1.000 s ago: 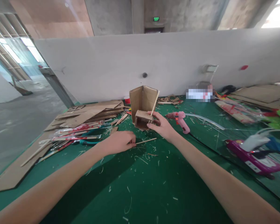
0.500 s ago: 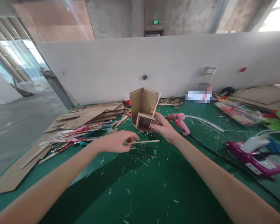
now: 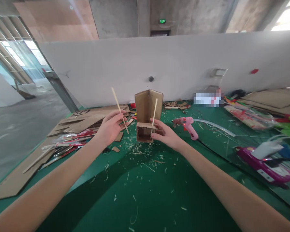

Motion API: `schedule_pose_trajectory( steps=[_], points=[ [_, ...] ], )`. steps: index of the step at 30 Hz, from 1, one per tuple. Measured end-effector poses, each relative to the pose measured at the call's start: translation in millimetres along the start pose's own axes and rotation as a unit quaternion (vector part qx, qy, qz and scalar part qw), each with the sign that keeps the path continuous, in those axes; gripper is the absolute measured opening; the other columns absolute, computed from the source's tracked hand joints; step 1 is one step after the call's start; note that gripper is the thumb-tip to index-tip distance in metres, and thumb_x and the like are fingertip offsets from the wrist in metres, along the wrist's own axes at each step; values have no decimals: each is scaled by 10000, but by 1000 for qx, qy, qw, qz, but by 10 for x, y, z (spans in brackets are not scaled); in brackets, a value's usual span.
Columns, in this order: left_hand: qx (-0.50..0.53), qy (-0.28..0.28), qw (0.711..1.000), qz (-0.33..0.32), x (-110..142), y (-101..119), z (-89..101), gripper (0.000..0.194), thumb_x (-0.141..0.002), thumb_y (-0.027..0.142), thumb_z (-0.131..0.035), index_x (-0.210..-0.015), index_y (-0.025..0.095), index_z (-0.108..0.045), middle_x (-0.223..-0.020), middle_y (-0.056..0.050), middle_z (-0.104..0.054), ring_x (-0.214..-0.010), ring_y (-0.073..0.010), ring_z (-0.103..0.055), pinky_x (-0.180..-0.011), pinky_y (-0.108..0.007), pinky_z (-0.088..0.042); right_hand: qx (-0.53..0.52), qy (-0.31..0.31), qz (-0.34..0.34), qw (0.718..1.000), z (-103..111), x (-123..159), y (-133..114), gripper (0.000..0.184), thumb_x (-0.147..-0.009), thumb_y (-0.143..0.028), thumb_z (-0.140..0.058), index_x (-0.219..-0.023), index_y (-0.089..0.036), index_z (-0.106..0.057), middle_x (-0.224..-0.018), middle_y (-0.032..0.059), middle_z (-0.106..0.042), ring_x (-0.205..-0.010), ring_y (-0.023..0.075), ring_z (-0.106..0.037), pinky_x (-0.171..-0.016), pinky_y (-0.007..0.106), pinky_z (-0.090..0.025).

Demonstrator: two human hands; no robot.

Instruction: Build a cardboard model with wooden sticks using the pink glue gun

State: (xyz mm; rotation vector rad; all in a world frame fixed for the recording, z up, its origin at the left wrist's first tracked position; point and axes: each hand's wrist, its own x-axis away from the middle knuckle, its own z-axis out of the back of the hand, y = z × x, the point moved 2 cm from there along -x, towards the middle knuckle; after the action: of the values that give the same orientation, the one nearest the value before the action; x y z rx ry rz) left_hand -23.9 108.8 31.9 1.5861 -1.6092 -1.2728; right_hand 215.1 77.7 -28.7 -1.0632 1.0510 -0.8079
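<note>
Steadying a small cardboard box (image 3: 144,132) on the green table (image 3: 159,193), the right hand (image 3: 166,135) grips its side, where an upright stick (image 3: 154,112) stands. Beside it, the left hand (image 3: 110,126) pinches a second wooden stick (image 3: 119,109), tilted and lifted clear, leaving the box's open front unobstructed.

A green table (image 3: 159,193) carries cardboard sheets (image 3: 91,117), a pink glue gun (image 3: 187,124) and wood shavings (image 3: 140,154).

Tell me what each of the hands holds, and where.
Left hand pinches a thin wooden stick near its lower end. Right hand grips the small cardboard box at its right side.
</note>
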Motion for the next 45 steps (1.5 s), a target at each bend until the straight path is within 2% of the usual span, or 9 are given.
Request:
schedule_pose_trajectory(
  steps=[4,7,12,17,21,30,39,45],
  points=[
    [15,37,998,-49,0,88,-30,78,-799,167,-689,-871,162,-719,-734,-13,-665,-723,-130,-677,-777,-299,-578,3,-47,-9,999,-86,21,-37,736,-798,-362,-725,-1457,-296,-402,-1364,91,-540,-1158,257,-592,-984,477,-508],
    [11,33,996,-87,12,125,-47,74,-812,175,-695,-884,172,-713,-783,-9,-679,-764,-144,-704,-845,-334,-586,15,-70,-5,997,-139,31,-74,726,-803,-322,-716,-1459,-296,-408,-1398,81,-531,-1197,254,-567,-966,456,-527],
    [-23,14,992,-127,42,146,-85,92,-816,196,-707,-905,178,-695,-815,-6,-678,-813,-156,-714,-863,-346,-589,42,-80,-10,996,-188,42,-129,705,-795,-287,-710,-1444,-279,-436,-1371,81,-561,-1237,267,-536,-924,445,-557],
    [-64,-12,991,-119,99,102,-151,109,-815,211,-710,-913,175,-682,-815,-8,-674,-776,-150,-712,-838,-356,-603,52,-82,-10,995,-205,63,-134,682,-803,-289,-706,-1434,-292,-446,-1321,71,-594,-1208,253,-552,-928,446,-554],
    [-104,-4,987,-122,121,102,-166,115,-825,210,-693,-928,160,-680,-784,-11,-657,-726,-142,-705,-818,-360,-612,56,-77,-6,995,-217,65,-121,635,-802,-289,-706,-1396,-270,-481,-1296,76,-604,-1195,244,-561,-965,453,-532],
    [-105,12,988,-115,128,109,-178,135,-795,210,-714,-918,159,-687,-767,-6,-648,-670,-126,-687,-732,-308,-622,60,-83,-19,995,-248,68,-156,562,-804,-255,-686,-1338,-249,-513,-1188,83,-647,-1156,244,-589,-925,439,-552],
    [-138,14,985,-107,155,33,-190,139,-826,252,-691,-943,177,-688,-769,-9,-660,-682,-115,-680,-713,-259,-610,61,-88,-10,994,-281,79,-155,523,-804,-248,-681,-1306,-238,-533,-1223,90,-636,-1158,241,-593,-945,437,-538],
    [-123,38,985,-119,141,59,-182,117,-828,234,-692,-917,162,-670,-772,-15,-654,-667,-123,-685,-717,-277,-611,21,-67,0,998,-339,92,-171,480,-779,-263,-711,-1238,-249,-574,-1238,73,-627,-1139,232,-595,-946,441,-537]
  ],
)
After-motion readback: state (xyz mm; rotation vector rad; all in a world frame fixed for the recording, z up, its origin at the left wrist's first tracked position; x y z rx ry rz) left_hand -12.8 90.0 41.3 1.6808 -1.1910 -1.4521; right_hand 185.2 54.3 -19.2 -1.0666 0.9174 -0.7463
